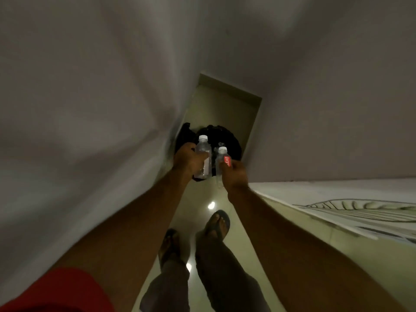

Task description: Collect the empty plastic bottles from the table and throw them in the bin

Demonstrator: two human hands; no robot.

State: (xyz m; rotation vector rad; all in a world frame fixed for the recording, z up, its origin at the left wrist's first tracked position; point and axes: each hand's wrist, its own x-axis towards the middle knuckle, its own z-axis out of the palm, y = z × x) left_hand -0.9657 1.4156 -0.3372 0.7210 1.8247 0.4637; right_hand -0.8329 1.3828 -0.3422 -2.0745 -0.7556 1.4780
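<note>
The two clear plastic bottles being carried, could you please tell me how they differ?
The left hand's clear plastic bottle shows a pale label and looks bigger; the right hand's clear plastic bottle has a red label and sits lower. Both have white caps, stand upright and are held before the black bin.

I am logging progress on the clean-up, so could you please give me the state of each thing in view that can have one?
Left hand: closed around the bottle with the white label.
Right hand: closed around the red-labelled bottle.
Bottle with the white label: capped, upright, looks empty, held in front of the bin.
Red-labelled bottle: capped, upright, looks empty, held in front of the bin.
Bin: open, black liner, on the floor against the wall.
</note>
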